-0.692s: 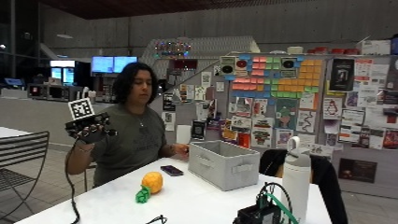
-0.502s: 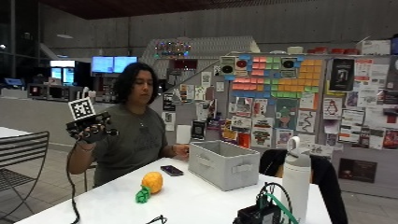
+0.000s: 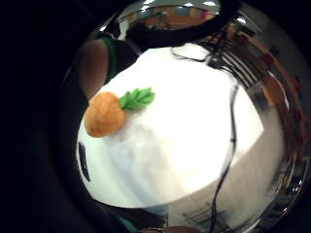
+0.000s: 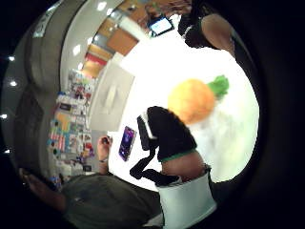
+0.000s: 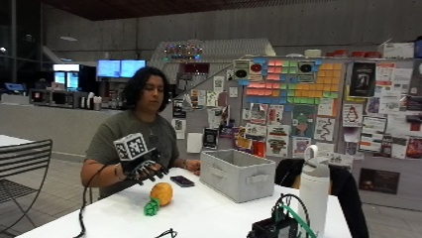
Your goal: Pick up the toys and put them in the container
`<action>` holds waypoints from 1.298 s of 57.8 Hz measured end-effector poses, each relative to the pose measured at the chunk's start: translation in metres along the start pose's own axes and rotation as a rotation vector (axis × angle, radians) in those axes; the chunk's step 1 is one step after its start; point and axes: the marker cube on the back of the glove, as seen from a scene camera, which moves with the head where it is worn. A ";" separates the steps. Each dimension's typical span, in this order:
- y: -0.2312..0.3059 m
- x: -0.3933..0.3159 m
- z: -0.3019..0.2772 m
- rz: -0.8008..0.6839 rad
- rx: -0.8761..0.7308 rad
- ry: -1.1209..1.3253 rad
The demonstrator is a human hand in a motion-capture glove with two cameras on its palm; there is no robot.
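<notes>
An orange toy carrot (image 5: pixel 161 193) with a green leafy end (image 5: pixel 152 207) lies on the white table (image 5: pixel 211 215) in front of the person. My gloved right hand (image 5: pixel 145 168) hovers just above and behind it, fingers spread and pointing down, holding nothing. The grey fabric container (image 5: pixel 237 174) stands a little to the right of the toy, its top open. In the little finger side palm view the toy (image 3: pixel 104 114) lies on the table below the palm. The thumb side palm view shows the toy (image 4: pixel 193 100) just beyond my gloved thumb (image 4: pixel 167 133).
A dark phone (image 5: pixel 181 181) lies between the toy and the container. A white bottle (image 5: pixel 315 191) and a small black device with wires (image 5: pixel 277 225) stand at the table's near right. The person's bare left hand (image 5: pixel 193 166) rests beside the container. A metal chair (image 5: pixel 23 163) stands left.
My right hand has come down from chest height and moved toward the table, and now hangs close over the orange toy. The toy and container have not moved.
</notes>
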 end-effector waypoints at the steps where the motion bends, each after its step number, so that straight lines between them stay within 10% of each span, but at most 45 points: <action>1: -0.003 -0.003 0.009 0.009 -0.026 0.002; 10: -0.025 -0.005 0.077 0.145 -0.154 0.029; 30: -0.020 -0.022 0.084 0.117 0.136 0.103; 50: -0.047 -0.184 -0.072 -0.154 0.409 -0.220; 75: -0.150 -0.399 -0.054 -0.412 0.051 -0.440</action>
